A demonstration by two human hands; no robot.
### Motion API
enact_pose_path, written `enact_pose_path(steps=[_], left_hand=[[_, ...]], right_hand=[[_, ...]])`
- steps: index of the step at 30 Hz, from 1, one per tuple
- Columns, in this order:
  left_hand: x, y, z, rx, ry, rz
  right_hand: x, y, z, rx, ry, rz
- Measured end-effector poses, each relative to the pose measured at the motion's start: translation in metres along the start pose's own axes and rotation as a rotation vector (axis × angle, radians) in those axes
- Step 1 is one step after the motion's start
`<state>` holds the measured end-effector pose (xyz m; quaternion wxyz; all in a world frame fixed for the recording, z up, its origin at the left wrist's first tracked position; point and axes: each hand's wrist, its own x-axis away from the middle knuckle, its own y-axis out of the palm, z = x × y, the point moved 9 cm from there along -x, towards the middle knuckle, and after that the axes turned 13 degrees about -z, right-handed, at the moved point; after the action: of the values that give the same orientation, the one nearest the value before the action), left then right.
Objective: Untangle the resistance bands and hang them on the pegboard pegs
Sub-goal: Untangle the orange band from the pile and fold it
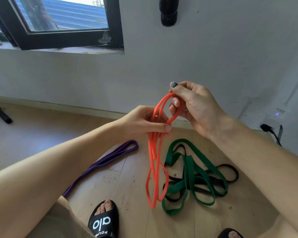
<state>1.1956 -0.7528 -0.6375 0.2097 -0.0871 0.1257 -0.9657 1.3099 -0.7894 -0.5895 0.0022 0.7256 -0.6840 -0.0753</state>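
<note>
Wooden floor (131,182), orange band (156,169) dangling below both grips

the black slide sandal (103,220) reads "alo" in white, with smaller letters beneath illegible.

Orange band (155,162) — green band (191,172), purple band (110,158)

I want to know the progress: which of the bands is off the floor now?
The orange band, held by both hands; the purple, green and black ones lie on the floor.
</note>
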Motion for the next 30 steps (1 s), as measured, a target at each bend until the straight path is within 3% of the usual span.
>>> enact_pose_path(steps=[7, 15, 25, 28, 30], left_hand=[[0.002, -0.001, 0.008, -0.042, 0.013, 0.002], [0.000, -0.003, 0.007, -0.117, 0.006, 0.003], [0.003, -0.011, 0.001, -0.173, -0.058, -0.017], [-0.001, -0.014, -0.007, -0.231, -0.094, -0.011], [-0.003, -0.013, -0.005, -0.277, -0.099, -0.023]], right_hand=[[0.001, -0.003, -0.008, 0.082, -0.037, -0.049], [0.003, -0.013, -0.009, 0.089, -0.063, 0.029], [0.001, -0.029, 0.028, 0.058, 0.226, 0.011], [-0.001, -0.032, 0.017, 0.427, 0.201, 0.052], [0.002, -0.016, -0.016, 0.855, -0.060, 0.109]])
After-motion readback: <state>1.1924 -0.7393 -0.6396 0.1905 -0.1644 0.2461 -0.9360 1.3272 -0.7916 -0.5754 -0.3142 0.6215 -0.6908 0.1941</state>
